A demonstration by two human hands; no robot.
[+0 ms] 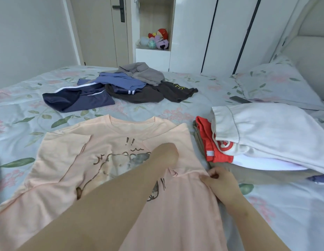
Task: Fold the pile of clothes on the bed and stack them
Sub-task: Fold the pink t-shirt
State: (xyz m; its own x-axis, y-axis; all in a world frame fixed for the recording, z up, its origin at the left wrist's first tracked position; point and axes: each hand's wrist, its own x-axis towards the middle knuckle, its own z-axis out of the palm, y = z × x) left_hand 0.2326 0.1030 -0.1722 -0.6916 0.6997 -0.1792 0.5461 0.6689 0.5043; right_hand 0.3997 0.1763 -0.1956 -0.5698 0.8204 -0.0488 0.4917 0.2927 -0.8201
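A pink T-shirt (67, 171) lies front up on the near part of the bed (21, 109), neck hole away from the person. Its left sleeve is turned in over the chest, and its right sleeve also lies inward.

The left grip (166, 156), a bare hand, reaches across the cartoon print to the right sleeve. The forearm covers much of the drawing. The hand is blurred, so I cannot tell whether its fingers are apart or together.

The right grip (219, 180) is clamped on the shirt's right edge, with the cloth pinched between thumb and curled fingers.

Just beside that hand, on the right, is the stack of folded clothes (266, 129). It has a white garment on top, a red one (206, 140) sticking out on the left and a khaki one at the bottom. The stack crowds the shirt's right side.

Farther up the bed, well apart from the shirt, lies the unfolded pile (121, 86). It holds a gray piece, a blue piece, a navy one with white stripes and a dark brown one.

A pillow (277, 84) lies at the right by the headboard (313, 42), with a dark flat object (239, 99) just in front of it.

Beyond the bed are a door (101, 29), a white wardrobe (221, 33) and a niche holding plush toys (158, 39).
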